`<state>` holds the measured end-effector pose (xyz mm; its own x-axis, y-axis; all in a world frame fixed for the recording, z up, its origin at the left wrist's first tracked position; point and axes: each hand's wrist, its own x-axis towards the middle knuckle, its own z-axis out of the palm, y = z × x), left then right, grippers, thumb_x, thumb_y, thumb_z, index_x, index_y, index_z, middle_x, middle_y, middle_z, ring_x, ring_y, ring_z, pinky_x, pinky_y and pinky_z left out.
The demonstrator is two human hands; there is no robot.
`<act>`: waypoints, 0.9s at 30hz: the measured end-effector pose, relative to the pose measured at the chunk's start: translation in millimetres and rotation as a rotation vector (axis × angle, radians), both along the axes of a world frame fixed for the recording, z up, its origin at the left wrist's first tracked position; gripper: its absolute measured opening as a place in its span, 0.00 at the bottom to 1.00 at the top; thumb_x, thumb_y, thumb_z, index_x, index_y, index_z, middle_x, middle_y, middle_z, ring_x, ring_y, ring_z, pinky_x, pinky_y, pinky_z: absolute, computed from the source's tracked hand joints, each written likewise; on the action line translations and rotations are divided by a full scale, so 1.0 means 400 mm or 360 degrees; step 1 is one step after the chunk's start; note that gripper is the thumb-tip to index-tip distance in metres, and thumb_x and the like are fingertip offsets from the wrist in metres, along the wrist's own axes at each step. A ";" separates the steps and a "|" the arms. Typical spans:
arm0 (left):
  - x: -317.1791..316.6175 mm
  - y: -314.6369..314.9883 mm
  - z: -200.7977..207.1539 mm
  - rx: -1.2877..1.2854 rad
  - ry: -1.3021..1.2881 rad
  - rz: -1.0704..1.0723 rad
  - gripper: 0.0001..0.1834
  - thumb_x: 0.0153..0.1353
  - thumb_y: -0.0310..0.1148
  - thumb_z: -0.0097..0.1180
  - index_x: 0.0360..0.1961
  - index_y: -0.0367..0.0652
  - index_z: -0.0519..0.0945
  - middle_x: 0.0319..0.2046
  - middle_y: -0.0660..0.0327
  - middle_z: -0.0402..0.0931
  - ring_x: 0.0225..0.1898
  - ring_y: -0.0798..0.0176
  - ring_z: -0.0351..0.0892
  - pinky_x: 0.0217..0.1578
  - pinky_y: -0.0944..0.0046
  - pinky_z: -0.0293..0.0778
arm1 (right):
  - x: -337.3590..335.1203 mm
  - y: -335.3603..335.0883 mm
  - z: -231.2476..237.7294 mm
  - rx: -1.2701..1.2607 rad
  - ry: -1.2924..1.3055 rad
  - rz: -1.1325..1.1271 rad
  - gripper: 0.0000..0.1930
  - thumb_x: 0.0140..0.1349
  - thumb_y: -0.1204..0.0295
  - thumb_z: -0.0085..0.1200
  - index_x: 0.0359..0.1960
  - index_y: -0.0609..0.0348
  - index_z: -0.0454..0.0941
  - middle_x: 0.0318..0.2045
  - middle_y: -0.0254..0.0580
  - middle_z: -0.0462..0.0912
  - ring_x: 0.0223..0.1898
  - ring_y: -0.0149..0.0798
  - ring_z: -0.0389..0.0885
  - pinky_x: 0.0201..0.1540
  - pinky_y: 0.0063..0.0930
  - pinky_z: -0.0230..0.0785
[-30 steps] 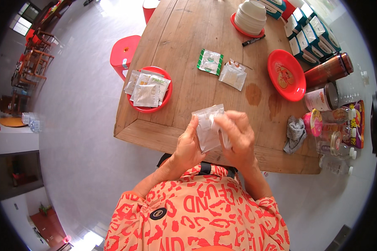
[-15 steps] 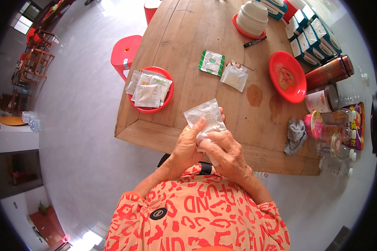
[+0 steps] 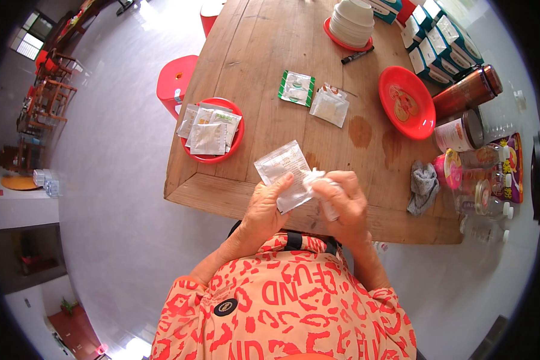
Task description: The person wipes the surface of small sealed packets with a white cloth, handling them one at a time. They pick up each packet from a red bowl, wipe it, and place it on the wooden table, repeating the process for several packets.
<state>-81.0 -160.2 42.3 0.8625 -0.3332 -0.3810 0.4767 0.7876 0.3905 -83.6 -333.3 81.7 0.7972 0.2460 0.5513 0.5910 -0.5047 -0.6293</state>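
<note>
Since half a second ago, the hands have drawn apart: the right hand [image 3: 345,198] has shifted to the right, and more of the packet [image 3: 282,165] now shows, tilted, above the near edge of the table [image 3: 258,60]. Left-hand fingers pinch the packet, the thumb flat on its printed face and the rest behind it; the left hand [image 3: 264,210] is closed only as far as that thin thing allows. Right-hand fingers are bunched around a crumpled white tissue [image 3: 314,179], just beside the packet's right edge; whether they touch is hard to tell.

The step in hand looks like wiping the packet. Another stroke would call for a steady left pinch and light pressure from the tissue, since the wrapper probably bends easily.

On the worn wooden table, a red dish [image 3: 212,159] holds more packets [image 3: 209,139] to the left. Farther back lie a green-edged packet [image 3: 296,87] and, just beside it, a pale one [image 3: 330,109]. To the right are a red plate [image 3: 423,114] and a grey cloth [image 3: 424,187]. Beyond the table's left side, a red stool [image 3: 177,78] stands on a pale, shiny floor [image 3: 120,150].
</note>
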 end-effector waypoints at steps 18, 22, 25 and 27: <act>-0.032 -0.001 -0.006 0.0187 -0.0093 0.0029 0.17 0.66 0.24 0.53 0.56 0.40 0.72 0.51 0.60 0.77 0.52 0.63 0.77 0.55 0.61 0.74 | 0.055 -0.003 -0.039 0.0325 0.0311 -0.0120 0.17 0.47 0.85 0.61 0.41 0.59 0.81 0.36 0.44 0.81 0.39 0.45 0.81 0.42 0.32 0.74; -0.034 -0.004 0.009 0.0133 -0.0087 -0.0016 0.18 0.65 0.24 0.53 0.57 0.40 0.72 0.51 0.60 0.77 0.53 0.63 0.77 0.55 0.60 0.74 | 0.034 0.011 -0.008 0.0056 0.0195 0.0144 0.18 0.46 0.84 0.63 0.41 0.57 0.81 0.36 0.46 0.80 0.39 0.47 0.81 0.40 0.34 0.75; -0.038 -0.005 0.005 0.0168 -0.0072 -0.0043 0.18 0.65 0.24 0.53 0.57 0.40 0.71 0.51 0.60 0.76 0.53 0.63 0.77 0.55 0.59 0.74 | 0.033 0.010 -0.028 0.0093 0.0284 -0.0015 0.17 0.47 0.83 0.63 0.41 0.56 0.81 0.37 0.46 0.79 0.39 0.47 0.80 0.40 0.35 0.75; -0.041 -0.004 0.002 0.0193 -0.0059 -0.0046 0.18 0.65 0.24 0.53 0.57 0.40 0.71 0.51 0.60 0.76 0.53 0.62 0.77 0.56 0.59 0.74 | 0.038 0.001 -0.030 0.0071 0.0286 -0.0105 0.17 0.47 0.83 0.63 0.41 0.57 0.81 0.37 0.46 0.79 0.39 0.47 0.81 0.39 0.35 0.75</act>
<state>-97.3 -161.8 43.2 0.8673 -0.3117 -0.3881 0.4822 0.7194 0.4999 -68.4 -332.8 69.6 0.8972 0.1686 0.4081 0.4339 -0.5077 -0.7443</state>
